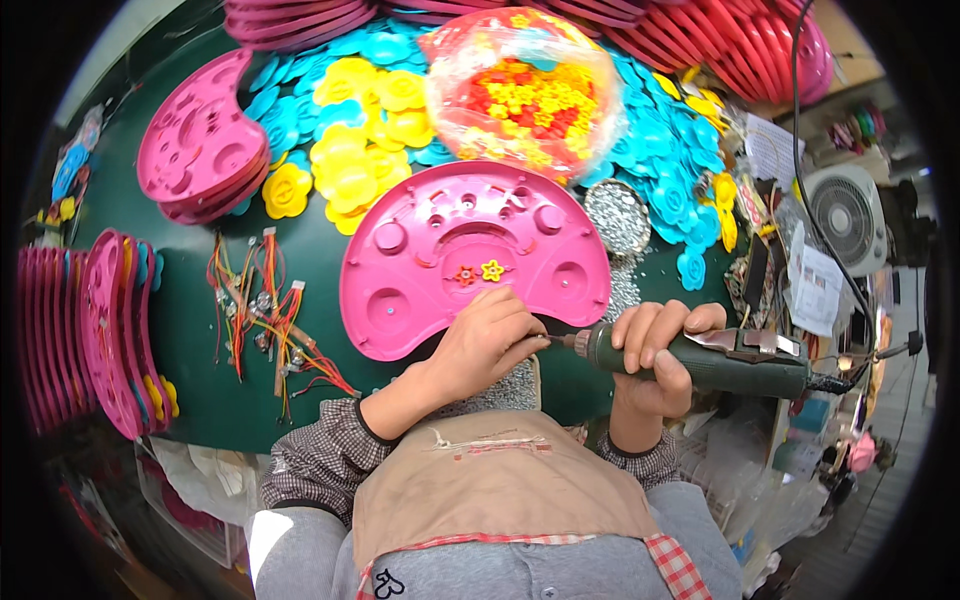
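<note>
A pink crescent-shaped plastic panel (400, 290) lies on the green table in front of me, with round recesses and raised posts. Near its middle sit a small red flower piece (465, 275) and a yellow star-shaped flower piece (492, 271). My right hand (655, 350) is wrapped round a dark green electric screwdriver (735, 366), held sideways with its bit pointing left. My left hand (490, 335) is closed at the panel's near edge, fingertips pinched by the bit's tip. Whatever is between those fingers is too small to make out.
Silver screws fill a round dish (617, 218); more lie at my apron. Wired parts (265, 310) lie left. Pink panels stand stacked (205, 140) and in a row (110, 330). Yellow (360, 150) and blue pieces (665, 150) surround a bag of small flowers (525, 100). A cord hangs right.
</note>
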Tool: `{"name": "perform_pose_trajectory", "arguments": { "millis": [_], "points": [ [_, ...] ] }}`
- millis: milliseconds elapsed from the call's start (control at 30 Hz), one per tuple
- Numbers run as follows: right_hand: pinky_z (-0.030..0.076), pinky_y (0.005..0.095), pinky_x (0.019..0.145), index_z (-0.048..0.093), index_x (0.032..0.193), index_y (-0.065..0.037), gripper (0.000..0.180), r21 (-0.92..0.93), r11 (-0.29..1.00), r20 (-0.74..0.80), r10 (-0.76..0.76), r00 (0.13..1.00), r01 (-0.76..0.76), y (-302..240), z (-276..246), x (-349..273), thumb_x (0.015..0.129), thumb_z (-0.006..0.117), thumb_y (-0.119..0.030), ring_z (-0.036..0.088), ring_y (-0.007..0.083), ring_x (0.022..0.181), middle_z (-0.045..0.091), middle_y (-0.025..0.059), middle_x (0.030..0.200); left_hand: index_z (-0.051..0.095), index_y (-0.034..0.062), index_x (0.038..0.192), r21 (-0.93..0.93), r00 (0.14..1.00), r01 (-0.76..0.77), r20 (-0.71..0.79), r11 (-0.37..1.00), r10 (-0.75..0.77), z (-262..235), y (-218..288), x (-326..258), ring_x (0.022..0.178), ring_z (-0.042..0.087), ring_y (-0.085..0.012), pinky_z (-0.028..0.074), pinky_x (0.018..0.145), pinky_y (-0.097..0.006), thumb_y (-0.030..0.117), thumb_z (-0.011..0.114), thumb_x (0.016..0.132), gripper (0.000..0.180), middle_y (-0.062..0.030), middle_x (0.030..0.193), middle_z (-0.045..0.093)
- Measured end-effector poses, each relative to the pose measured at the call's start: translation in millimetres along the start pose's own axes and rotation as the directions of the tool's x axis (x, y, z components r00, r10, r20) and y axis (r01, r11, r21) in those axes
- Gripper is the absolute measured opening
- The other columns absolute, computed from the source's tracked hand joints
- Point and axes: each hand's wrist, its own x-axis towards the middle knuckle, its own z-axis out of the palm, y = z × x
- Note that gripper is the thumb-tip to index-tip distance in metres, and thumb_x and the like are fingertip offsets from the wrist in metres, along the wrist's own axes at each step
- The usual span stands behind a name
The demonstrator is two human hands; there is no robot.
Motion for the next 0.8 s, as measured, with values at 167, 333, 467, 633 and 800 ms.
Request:
{"name": "perform_pose_trajectory", "arguments": {
  "millis": [167,333,467,633,800],
  "points": [
    [0.054,0.0398,0.068,0.046,0.125,-0.011,0.043,0.033,0.998,0.07,0.05,0.996,-0.052,10.4,16.0,3.4,0.086,0.063,-0.002,0.057,0.0188,0.06,0.057,0.0066,0.076,0.072,0.0057,0.096,-0.014,0.998,0.036,-0.053,0.999,-0.037,-16.4,1.2,-17.0,0.081,0.06,-0.0282,0.048,0.076,-0.041,0.01,0.085,0.084,0.018,-0.0078,0.082,0.063],
    [0.055,0.0398,0.067,0.046,0.125,-0.01,0.044,0.046,0.996,0.128,0.069,0.989,-0.076,20.0,27.7,7.9,0.085,0.064,-0.002,0.058,0.0194,0.059,0.058,0.0069,0.075,0.072,0.0059,0.096,0.009,0.995,0.037,-0.092,0.999,-0.036,-26.1,-1.2,-31.3,0.082,0.061,-0.0275,0.048,0.077,-0.041,0.01,0.085,0.083,0.019,-0.0072,0.083,0.063],
    [0.055,0.0397,0.066,0.046,0.124,-0.01,0.043,0.07,0.99,0.135,0.11,0.985,-0.12,21.6,34.8,7.6,0.086,0.065,-0.003,0.057,0.019,0.057,0.058,0.0065,0.074,0.072,0.0065,0.097,0.006,0.994,0.02,-0.11,1.0,-0.02,-27.9,-0.4,-37.3,0.083,0.061,-0.0269,0.048,0.077,-0.04,0.01,0.086,0.081,0.021,-0.0063,0.084,0.064],
    [0.052,0.0387,0.067,0.049,0.127,-0.01,0.042,-0.014,0.994,0.212,0.107,0.971,-0.106,27.2,50.4,6.9,0.087,0.062,-0.004,0.054,0.0162,0.057,0.055,0.0056,0.076,0.072,0.0065,0.096,0.116,0.986,0.064,-0.162,0.991,-0.045,-30.9,7.9,-46.2,0.084,0.062,-0.0264,0.049,0.078,-0.041,0.008,0.087,0.077,0.024,-0.0057,0.085,0.065],
    [0.053,0.0396,0.068,0.047,0.126,-0.011,0.043,-0.002,0.99,0.207,0.138,0.969,-0.141,30.5,58.2,6.2,0.087,0.065,-0.003,0.056,0.0175,0.058,0.057,0.0059,0.076,0.071,0.0054,0.095,0.16,0.983,0.072,-0.176,0.984,-0.043,-38.5,8.3,-52.3,0.085,0.062,-0.0271,0.049,0.079,-0.041,0.007,0.087,0.075,0.026,-0.0057,0.086,0.065]
  ]
}}
